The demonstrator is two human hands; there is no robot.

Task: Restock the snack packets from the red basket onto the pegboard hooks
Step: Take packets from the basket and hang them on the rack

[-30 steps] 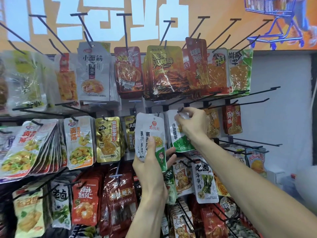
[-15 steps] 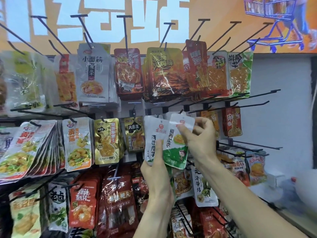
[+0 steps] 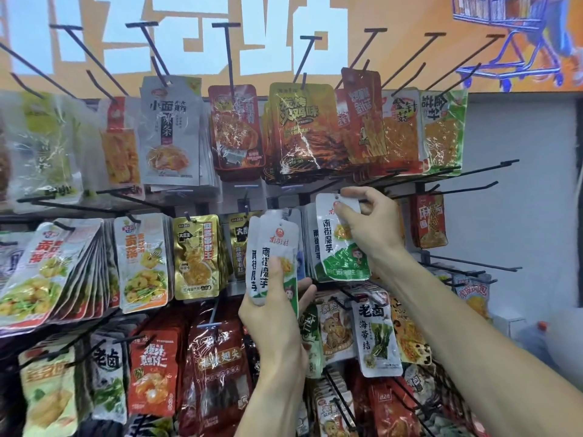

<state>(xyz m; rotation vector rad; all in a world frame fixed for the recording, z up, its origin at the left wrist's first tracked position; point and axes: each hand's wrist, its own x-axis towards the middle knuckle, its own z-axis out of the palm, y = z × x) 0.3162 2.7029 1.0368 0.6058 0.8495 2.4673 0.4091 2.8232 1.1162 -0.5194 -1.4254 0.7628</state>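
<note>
Before me the pegboard wall (image 3: 520, 216) is crowded with hanging snacks. My left hand (image 3: 274, 313) clutches a small stack of white-green packets (image 3: 273, 257), upright. My right hand (image 3: 369, 225) pinches one packet (image 3: 342, 247) by its top, hole just beside the hook tip (image 3: 362, 201), long axis vertical.
</note>
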